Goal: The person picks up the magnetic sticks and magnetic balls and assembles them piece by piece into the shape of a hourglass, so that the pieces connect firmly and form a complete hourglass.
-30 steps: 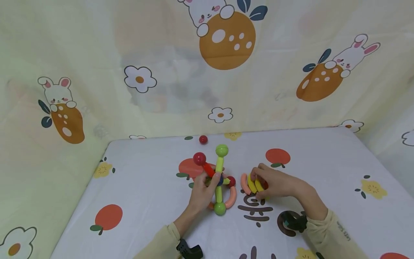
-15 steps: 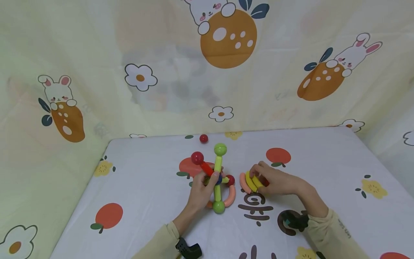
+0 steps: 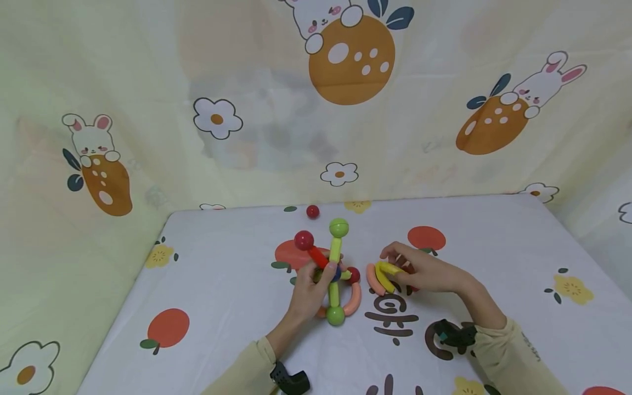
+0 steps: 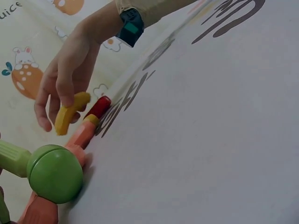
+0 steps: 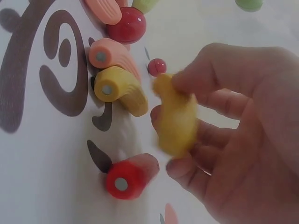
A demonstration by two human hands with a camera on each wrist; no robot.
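Observation:
My left hand (image 3: 307, 299) grips a toy frame of magnetic building sticks and balls, among them a green stick (image 3: 334, 294), a red ball (image 3: 304, 240) and a green ball (image 4: 54, 173). Thumb and fingers of my right hand (image 3: 428, 272) pinch a curved yellow magnetic stick (image 5: 177, 121), lifted off the cloth. Just left of that hand, a second curved yellow stick (image 5: 108, 87) lies against a curved pink stick (image 5: 103, 54). Below the right hand rests a red stick (image 5: 128, 179), with a silver disc in its end.
A loose red ball (image 3: 312, 212) sits by the back edge of the table, beyond the frame. The white tablecloth (image 3: 237, 334) bears printed fruit and lettering. Behind it hangs a printed curtain (image 3: 266, 126).
The right hand has lifted one curved yellow stick away from the other and turned it. The left hand still holds the frame in nearly the same place.

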